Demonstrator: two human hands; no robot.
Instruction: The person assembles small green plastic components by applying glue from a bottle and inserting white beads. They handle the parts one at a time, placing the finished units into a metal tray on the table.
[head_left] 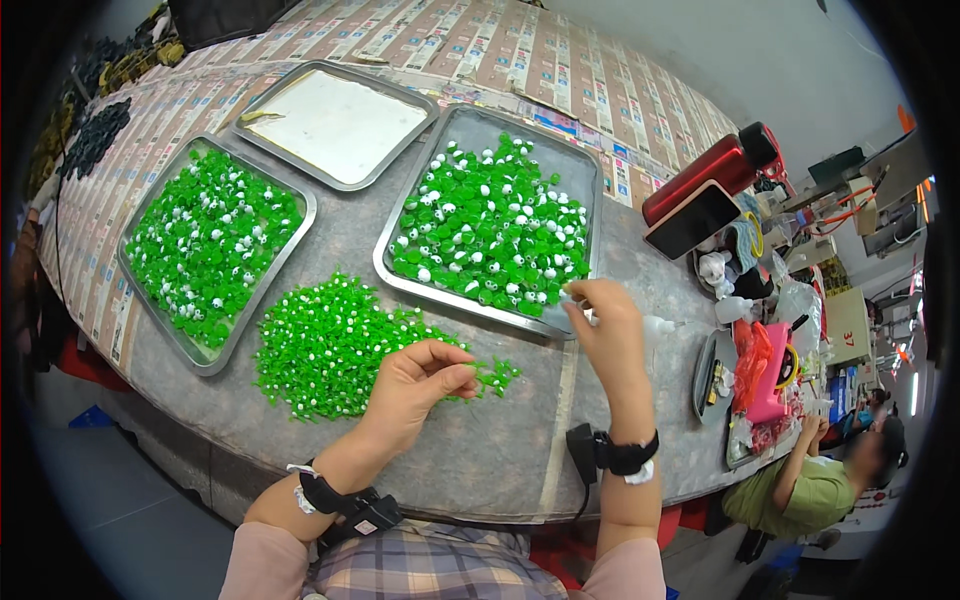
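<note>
Your left hand (420, 378) pinched a small green piece (470, 376) at the edge of the loose green pile (335, 345), while your right hand (607, 322) gripped a small clear bottle (575, 296) over the tray (592, 178) corner. Likely mid-assembly; next needed bottle tip brought precisely onto the piece.

Left hand (420, 380) pinching green pieces (330, 345); right hand (610, 325) beside steel tray (590, 160).
</note>
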